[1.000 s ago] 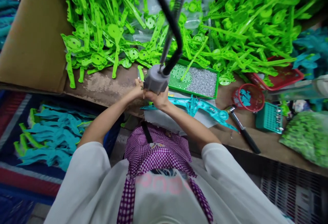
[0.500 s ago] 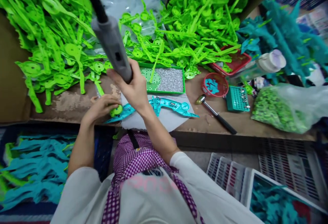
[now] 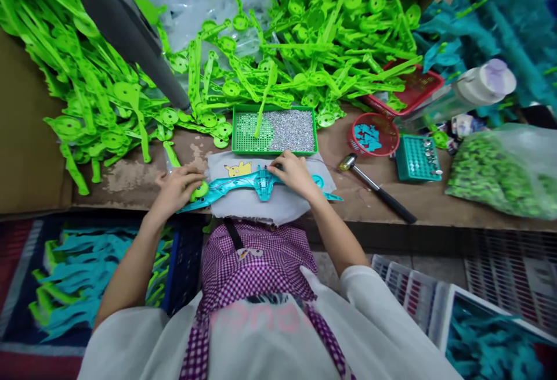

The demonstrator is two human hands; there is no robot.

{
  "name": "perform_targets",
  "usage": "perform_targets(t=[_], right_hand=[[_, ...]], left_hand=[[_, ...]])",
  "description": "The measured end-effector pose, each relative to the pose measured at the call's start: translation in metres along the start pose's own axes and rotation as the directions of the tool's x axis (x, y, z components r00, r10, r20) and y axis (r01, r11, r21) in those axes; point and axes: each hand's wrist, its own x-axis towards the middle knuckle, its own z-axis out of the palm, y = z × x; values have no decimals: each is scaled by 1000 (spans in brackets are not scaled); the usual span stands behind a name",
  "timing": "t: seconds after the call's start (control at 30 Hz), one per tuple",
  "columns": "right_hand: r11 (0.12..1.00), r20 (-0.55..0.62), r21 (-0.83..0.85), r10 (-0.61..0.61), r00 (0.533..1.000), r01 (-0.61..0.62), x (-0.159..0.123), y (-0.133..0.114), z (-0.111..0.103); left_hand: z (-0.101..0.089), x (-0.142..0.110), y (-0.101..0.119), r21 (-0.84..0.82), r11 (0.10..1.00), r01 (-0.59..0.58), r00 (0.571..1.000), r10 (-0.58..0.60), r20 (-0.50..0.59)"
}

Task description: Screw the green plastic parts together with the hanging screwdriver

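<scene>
A long teal plastic bow-shaped piece (image 3: 243, 185) lies on a white cloth (image 3: 261, 206) at the table's front edge. My left hand (image 3: 176, 187) is closed on its left end, where a green round part (image 3: 200, 190) sits. My right hand (image 3: 293, 172) rests on the piece's middle and right half, fingers curled down onto it. A grey hanging power tool (image 3: 126, 29) swings free at the upper left, away from both hands. Just behind the cloth stands a green tray of small silver screws (image 3: 274, 131).
Heaps of green plastic parts (image 3: 313, 38) cover the back of the table. A hammer (image 3: 376, 188), a red round basket (image 3: 373, 134), a small teal tray (image 3: 416, 158) and a bag of green pieces (image 3: 500, 177) lie to the right. Bins of teal parts (image 3: 65, 287) stand on the floor.
My right hand let go of the grey tool, which swung up and left, and came down onto the teal piece. My left hand stayed on the left end.
</scene>
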Motion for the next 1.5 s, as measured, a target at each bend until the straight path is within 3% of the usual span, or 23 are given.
perform_targets(t=[0.1, 0.2, 0.27, 0.33, 0.53, 0.63, 0.7, 0.83, 0.93, 1.03, 1.13, 1.2, 1.27, 1.37, 1.5], right_hand=[[999, -93, 52, 0, 996, 5, -4, -4, 7], [985, -216, 88, -124, 968, 146, -15, -10, 17], [958, -200, 109, -241, 950, 266, -21, -14, 26], [942, -145, 132, -290, 946, 309, -23, -17, 36], [936, -221, 198, -247, 943, 292, -14, -21, 66], [892, -293, 234, -314, 903, 386, -15, -14, 62], [886, -350, 220, -319, 881, 408, -23, 5, 46], [959, -458, 108, -185, 869, 261, -58, 70, -6], [999, -457, -26, 16, 889, -31, -97, 115, -32], [933, -486, -157, 212, 848, -324, -132, 140, -35], [824, -530, -227, 343, 776, -519, -152, 158, -31], [806, -511, -225, 381, 771, -547, -157, 170, -32], [820, -492, -208, 383, 782, -533, -159, 184, -36], [820, -516, -172, 397, 759, -546, -162, 204, -41], [816, -544, -122, 421, 726, -565, -166, 217, -43]], left_hand=[[13, -22, 34, 58, 997, 48, 976, -34, -215], [34, -27, 69, 3, 999, -47, 968, 46, -246], [46, -16, 86, -58, 994, -97, 976, 83, -203], [54, 3, 95, -113, 987, -117, 986, 102, -130], [55, 43, 92, -238, 964, -117, 988, 137, 71], [49, 48, 88, -251, 959, -129, 977, 166, 134], [41, 52, 89, -235, 961, -146, 963, 192, 187], [14, 70, 110, -173, 969, -174, 956, 208, 205], [6, 91, 154, -247, 938, -244, 951, 281, 130], [27, 117, 215, -348, 863, -366, 902, 422, 96], [69, 140, 271, -248, 825, -509, 805, 558, 203], [95, 149, 296, -116, 807, -579, 756, 585, 295], [111, 154, 311, 12, 787, -617, 734, 571, 368], [121, 158, 318, 123, 735, -667, 704, 567, 428], [126, 164, 319, 152, 663, -733, 647, 611, 456]])
